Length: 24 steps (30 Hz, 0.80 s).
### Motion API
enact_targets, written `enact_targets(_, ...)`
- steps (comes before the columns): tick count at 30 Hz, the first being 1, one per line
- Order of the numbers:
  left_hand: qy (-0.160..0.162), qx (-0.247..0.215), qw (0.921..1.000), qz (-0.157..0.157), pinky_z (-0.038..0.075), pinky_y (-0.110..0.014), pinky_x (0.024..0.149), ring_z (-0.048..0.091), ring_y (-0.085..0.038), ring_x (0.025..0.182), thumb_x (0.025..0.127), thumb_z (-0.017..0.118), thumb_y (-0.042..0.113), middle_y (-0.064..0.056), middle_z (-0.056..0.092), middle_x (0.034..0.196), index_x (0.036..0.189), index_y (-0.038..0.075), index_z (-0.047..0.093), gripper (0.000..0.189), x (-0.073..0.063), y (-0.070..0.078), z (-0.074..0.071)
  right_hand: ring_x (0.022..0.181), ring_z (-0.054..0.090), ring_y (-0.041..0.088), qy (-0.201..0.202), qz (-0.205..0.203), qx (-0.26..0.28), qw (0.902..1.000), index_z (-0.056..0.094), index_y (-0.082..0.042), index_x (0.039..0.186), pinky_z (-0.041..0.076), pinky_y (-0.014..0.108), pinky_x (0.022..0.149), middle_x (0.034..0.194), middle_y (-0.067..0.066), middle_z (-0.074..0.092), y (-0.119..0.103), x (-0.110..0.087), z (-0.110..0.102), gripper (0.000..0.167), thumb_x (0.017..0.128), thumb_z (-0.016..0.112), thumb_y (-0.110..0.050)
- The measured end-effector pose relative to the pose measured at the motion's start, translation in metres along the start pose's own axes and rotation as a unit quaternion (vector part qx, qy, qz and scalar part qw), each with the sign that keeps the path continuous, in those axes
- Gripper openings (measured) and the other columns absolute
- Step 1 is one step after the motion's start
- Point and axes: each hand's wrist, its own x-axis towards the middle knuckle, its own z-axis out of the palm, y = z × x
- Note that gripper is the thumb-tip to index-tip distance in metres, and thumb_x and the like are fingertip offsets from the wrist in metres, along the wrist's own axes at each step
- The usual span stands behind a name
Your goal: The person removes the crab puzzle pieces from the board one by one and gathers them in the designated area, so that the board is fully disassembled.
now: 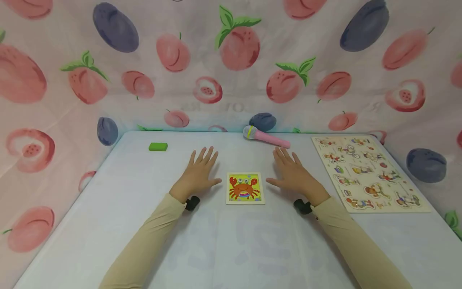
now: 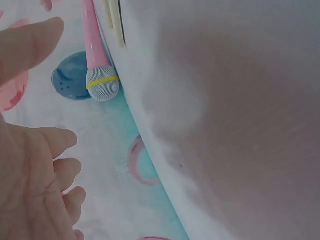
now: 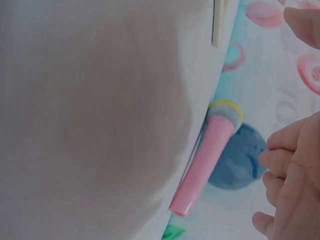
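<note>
Between the two hands lies a small square crab puzzle (image 1: 245,188), an orange crab on yellow inside a pale frame. My left hand (image 1: 196,174) is spread to its left, palm down, thumb pointing at the frame and apart from it. On the other side my right hand (image 1: 294,176) is likewise spread, its thumb near the frame's right edge. Neither hand holds anything. Just beyond the right fingertips is a toy microphone (image 1: 268,137) with a pink handle, grey head and yellow band. It also shows in the left wrist view (image 2: 97,60) and right wrist view (image 3: 205,160).
A green block (image 1: 158,147) lies at the back left of the white table (image 1: 144,192). On the right is a large puzzle board (image 1: 368,172) with several figure pieces. A fruit-printed cloth (image 1: 173,96) hangs behind the table and along its sides.
</note>
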Motion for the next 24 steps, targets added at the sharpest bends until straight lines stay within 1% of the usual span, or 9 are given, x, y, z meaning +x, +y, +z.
enact_targets(5, -0.018, 0.005, 0.9997, 0.016, -0.002, -0.054, 0.116, 0.003, -0.033, 0.147, 0.088, 0.055, 0.053, -0.013, 0.007, 0.159, 0.151, 0.009, 0.015, 0.087, 0.001, 0.004, 0.001, 0.146, 0.000, 0.033, -0.021, -0.017, 0.012, 0.9996, 0.008, 0.002, 0.149, 0.000, 0.055, 0.116, 0.158, 0.018, 0.005, -0.009, 0.002, 0.003, 0.097, 0.086, 0.056, -0.054)
enact_targets(12, -0.034, 0.004, 0.9987, 0.038, -0.001, -0.053, 0.117, 0.003, -0.032, 0.147, 0.088, 0.055, 0.053, -0.011, 0.006, 0.159, 0.151, 0.009, 0.016, 0.086, 0.001, 0.012, 0.000, 0.147, 0.001, 0.030, -0.046, -0.059, 0.000, 0.9972, 0.010, -0.001, 0.150, 0.003, 0.053, 0.117, 0.159, 0.013, 0.005, -0.020, 0.005, 0.004, 0.096, 0.086, 0.053, -0.059)
enact_targets(15, -0.054, 0.000, 0.9974, 0.048, -0.002, -0.052, 0.117, 0.002, -0.031, 0.147, 0.088, 0.054, 0.054, -0.011, 0.004, 0.159, 0.151, 0.010, 0.013, 0.087, 0.001, 0.016, -0.001, 0.147, 0.003, 0.031, -0.055, -0.080, -0.011, 0.9952, 0.011, 0.000, 0.149, 0.005, 0.053, 0.117, 0.159, 0.014, 0.005, -0.023, 0.006, 0.004, 0.096, 0.086, 0.054, -0.058)
enact_targets(19, -0.082, -0.009, 0.9948, 0.059, -0.001, -0.050, 0.117, 0.002, -0.030, 0.147, 0.089, 0.053, 0.055, -0.010, 0.005, 0.159, 0.151, 0.011, 0.012, 0.086, 0.001, 0.019, 0.001, 0.147, 0.004, 0.030, -0.077, -0.096, -0.027, 0.9920, 0.011, -0.001, 0.150, 0.006, 0.053, 0.117, 0.159, 0.013, 0.004, -0.029, 0.005, 0.005, 0.097, 0.086, 0.053, -0.061)
enact_targets(21, -0.088, -0.014, 0.9941, 0.062, 0.002, -0.049, 0.118, 0.005, -0.030, 0.147, 0.089, 0.054, 0.053, -0.010, 0.008, 0.159, 0.151, 0.012, 0.015, 0.085, 0.002, 0.020, 0.002, 0.147, 0.004, 0.029, -0.086, -0.102, -0.039, 0.9903, 0.010, -0.003, 0.150, 0.007, 0.052, 0.117, 0.159, 0.012, 0.004, -0.031, 0.004, 0.005, 0.097, 0.085, 0.052, -0.063)
enact_targets(24, -0.082, -0.023, 0.9944, 0.062, 0.012, -0.047, 0.118, 0.019, -0.030, 0.145, 0.088, 0.059, 0.048, -0.011, 0.022, 0.156, 0.150, 0.012, 0.023, 0.080, 0.005, 0.018, 0.003, 0.147, 0.005, 0.029, -0.095, -0.114, -0.056, 0.9874, 0.011, -0.003, 0.150, 0.008, 0.052, 0.117, 0.159, 0.012, 0.005, -0.033, 0.003, 0.006, 0.098, 0.085, 0.052, -0.064)
